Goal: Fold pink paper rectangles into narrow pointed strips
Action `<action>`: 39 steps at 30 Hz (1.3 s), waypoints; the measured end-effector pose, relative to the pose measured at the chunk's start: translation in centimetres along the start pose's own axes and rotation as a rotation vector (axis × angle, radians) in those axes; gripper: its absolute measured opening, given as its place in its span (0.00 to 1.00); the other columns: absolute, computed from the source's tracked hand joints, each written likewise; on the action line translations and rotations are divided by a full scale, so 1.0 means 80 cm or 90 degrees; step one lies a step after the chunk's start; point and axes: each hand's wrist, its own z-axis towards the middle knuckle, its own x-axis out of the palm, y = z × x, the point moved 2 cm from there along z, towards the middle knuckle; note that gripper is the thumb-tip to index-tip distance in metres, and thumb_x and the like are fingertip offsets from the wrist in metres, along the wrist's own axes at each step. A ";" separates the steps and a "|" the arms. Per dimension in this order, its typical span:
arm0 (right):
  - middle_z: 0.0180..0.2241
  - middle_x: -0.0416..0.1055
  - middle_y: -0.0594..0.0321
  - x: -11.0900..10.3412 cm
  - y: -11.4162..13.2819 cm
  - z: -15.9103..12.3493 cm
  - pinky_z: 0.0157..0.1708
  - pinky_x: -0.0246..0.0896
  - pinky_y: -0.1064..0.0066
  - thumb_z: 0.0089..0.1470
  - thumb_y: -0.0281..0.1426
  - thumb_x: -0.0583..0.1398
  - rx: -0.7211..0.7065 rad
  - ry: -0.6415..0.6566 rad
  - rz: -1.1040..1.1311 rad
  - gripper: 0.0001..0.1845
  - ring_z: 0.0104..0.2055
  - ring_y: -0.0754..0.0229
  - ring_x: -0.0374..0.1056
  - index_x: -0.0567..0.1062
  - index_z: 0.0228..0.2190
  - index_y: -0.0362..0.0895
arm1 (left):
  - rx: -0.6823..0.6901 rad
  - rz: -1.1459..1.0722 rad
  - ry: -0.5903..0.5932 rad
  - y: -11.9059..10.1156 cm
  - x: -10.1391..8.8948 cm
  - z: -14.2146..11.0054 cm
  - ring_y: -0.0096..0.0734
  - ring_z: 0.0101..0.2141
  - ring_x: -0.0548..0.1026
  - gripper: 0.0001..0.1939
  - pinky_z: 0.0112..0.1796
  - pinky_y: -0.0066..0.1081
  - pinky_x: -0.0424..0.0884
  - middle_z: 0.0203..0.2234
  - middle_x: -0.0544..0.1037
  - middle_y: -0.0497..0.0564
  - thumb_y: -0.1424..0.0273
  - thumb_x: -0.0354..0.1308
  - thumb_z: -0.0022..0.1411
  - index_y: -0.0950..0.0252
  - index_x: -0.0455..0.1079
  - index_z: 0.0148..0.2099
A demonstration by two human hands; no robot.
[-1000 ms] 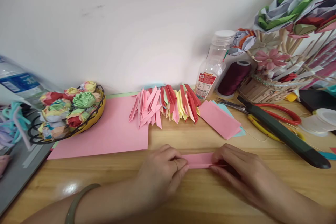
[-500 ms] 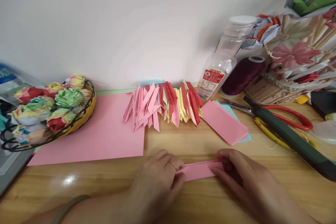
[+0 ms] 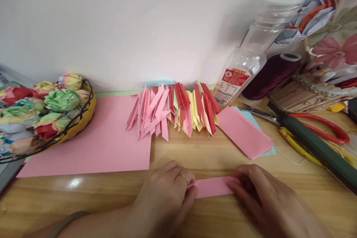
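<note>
A narrow folded strip of pink paper lies level just above the wooden table or on it; which of the two I cannot tell. My left hand pinches its left end between thumb and fingers, and a ring shows on one finger. At the strip's right end, my right hand grips the paper the same way. Beyond the hands stands a row of folded paper pieces in pink, red and yellow. A small stack of pink paper rectangles rests on light blue paper, right of the row.
Pink sheets lie at left, beside a yellow basket of paper flowers. At right are a clear plastic bottle, a dark purple thread spool, red-handled scissors, a dark green knife-like tool and a wooden-stick basket.
The view has shifted closer, so things at the sides slid outward. Between my hands, the strip's folded edge has closed down and it now looks flatter. Both hands kept their hold.
</note>
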 end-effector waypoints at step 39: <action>0.58 0.54 0.38 0.015 0.022 -0.021 0.49 0.63 0.58 0.50 0.54 0.54 -0.342 0.042 -0.282 0.48 0.59 0.45 0.53 0.56 0.57 0.27 | 0.320 0.306 0.033 0.000 0.008 -0.008 0.37 0.55 0.59 0.15 0.57 0.50 0.44 0.52 0.70 0.48 0.70 0.43 0.69 0.62 0.66 0.53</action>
